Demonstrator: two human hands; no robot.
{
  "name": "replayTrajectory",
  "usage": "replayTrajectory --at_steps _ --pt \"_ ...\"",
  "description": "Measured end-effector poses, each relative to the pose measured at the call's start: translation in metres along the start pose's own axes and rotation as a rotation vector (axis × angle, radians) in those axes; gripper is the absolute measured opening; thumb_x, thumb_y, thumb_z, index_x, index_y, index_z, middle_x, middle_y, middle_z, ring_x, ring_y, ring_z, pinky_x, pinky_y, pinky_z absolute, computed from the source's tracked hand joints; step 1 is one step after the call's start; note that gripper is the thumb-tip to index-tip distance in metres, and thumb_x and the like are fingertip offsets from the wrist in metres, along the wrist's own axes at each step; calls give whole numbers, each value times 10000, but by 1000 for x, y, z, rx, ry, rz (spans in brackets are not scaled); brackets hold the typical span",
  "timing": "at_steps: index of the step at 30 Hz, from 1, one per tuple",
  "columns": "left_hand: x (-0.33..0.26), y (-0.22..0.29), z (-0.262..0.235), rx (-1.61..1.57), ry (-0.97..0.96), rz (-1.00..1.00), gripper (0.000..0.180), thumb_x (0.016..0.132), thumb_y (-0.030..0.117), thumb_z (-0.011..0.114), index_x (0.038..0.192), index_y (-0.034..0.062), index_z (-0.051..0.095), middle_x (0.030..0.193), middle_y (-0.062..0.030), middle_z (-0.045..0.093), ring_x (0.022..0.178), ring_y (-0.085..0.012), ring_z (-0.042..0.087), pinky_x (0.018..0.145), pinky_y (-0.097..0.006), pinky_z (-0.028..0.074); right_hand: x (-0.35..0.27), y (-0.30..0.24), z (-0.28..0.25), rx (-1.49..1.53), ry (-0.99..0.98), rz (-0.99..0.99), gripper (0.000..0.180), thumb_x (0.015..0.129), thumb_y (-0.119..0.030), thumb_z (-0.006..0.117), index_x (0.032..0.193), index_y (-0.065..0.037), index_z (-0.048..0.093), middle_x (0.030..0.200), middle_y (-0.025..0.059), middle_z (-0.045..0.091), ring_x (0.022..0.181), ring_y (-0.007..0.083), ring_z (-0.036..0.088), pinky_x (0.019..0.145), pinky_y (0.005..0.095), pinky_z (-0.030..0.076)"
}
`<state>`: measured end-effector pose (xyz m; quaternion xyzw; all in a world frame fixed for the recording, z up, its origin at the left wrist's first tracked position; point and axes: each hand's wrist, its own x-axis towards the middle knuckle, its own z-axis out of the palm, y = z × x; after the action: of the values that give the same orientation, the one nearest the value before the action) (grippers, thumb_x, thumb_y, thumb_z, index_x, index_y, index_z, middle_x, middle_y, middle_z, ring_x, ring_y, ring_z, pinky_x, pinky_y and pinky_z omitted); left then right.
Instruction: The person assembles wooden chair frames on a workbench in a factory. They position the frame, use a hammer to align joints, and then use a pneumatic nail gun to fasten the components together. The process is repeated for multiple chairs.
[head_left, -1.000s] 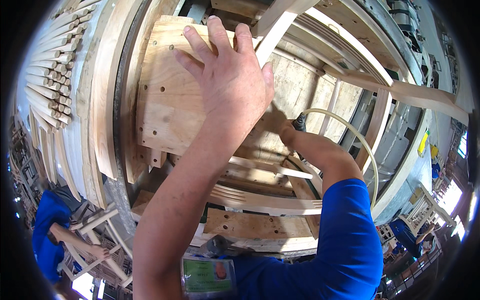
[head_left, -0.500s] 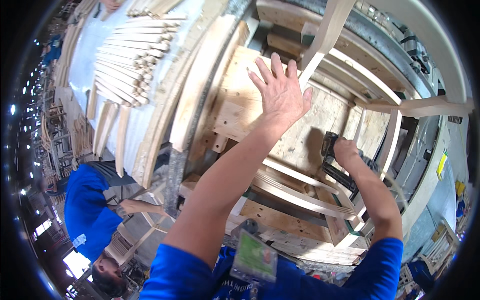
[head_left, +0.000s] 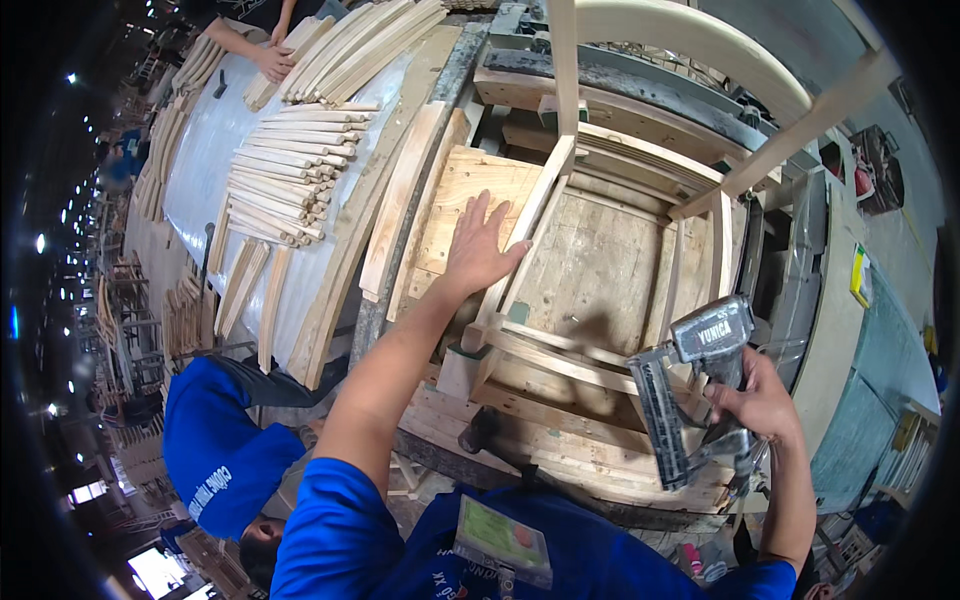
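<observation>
A pale wooden chair frame [head_left: 528, 232] lies in a wooden jig with a plywood bed [head_left: 590, 260]. My left hand [head_left: 478, 252] is open, its fingers spread over a light wood block [head_left: 462, 205] beside the frame's left rail, the thumb reaching toward that rail. Whether the palm presses on the block I cannot tell. At the near right, my right hand [head_left: 758, 400] grips the handle of a grey and black nail gun [head_left: 712, 332]. The gun is held above the frame's near right corner, its long magazine pointing down toward me.
Left of the jig, a table [head_left: 235, 115] bears stacked wooden sticks [head_left: 290, 170]; a co-worker's hand [head_left: 275, 62] touches slats at its far end. Another person in a blue shirt [head_left: 215, 440] bends low at the left. A dark clamp handle [head_left: 485, 432] juts from the jig's near edge.
My left hand has come down and left, from above the frame to the block. My right hand has drawn the nail gun nearer and turned it. The chair frame sits at a different angle in view.
</observation>
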<state>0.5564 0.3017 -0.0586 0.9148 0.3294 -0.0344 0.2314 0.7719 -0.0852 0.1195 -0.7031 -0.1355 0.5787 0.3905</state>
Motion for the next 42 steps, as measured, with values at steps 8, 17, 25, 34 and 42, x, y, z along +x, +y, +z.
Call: replayTrajectory --at_steps 8,17,25,34,42 --pt "26 14 26 43 178 -48 800 985 548 585 1583 52 396 1672 -298 224 1554 -534 143 1258 -629 116 54 61 36 778 -218 228 382 1039 -196 627 1310 72 591 1180 160 737 684 202 728 651 369 652" --pt "48 34 49 226 348 -91 742 994 487 611 1567 61 409 1618 -295 282 1511 -548 194 1215 -672 131 165 76 116 1487 -429 306 550 1057 -353 587 1410 60 509 1064 200 737 797 271 739 735 405 625" --pt "54 35 46 239 358 -93 741 985 496 629 1557 71 428 1610 -283 309 1502 -531 236 1222 -642 153 214 98 145 1407 -475 463 409 1054 -363 591 1214 13 574 857 167 733 814 357 731 752 469 610" --pt "52 32 49 231 398 -90 733 967 496 642 1533 65 465 1592 -278 339 1489 -541 261 1216 -663 156 213 91 142 1356 -414 493 360 1056 -349 589 1156 -4 571 846 188 722 781 376 727 755 478 609" --pt "51 30 48 193 439 -46 726 954 476 643 1514 44 479 1572 -304 355 1468 -566 282 1187 -694 179 199 67 136 1329 -359 563 342 1056 -351 588 1182 -33 596 813 189 716 732 362 724 696 445 612"
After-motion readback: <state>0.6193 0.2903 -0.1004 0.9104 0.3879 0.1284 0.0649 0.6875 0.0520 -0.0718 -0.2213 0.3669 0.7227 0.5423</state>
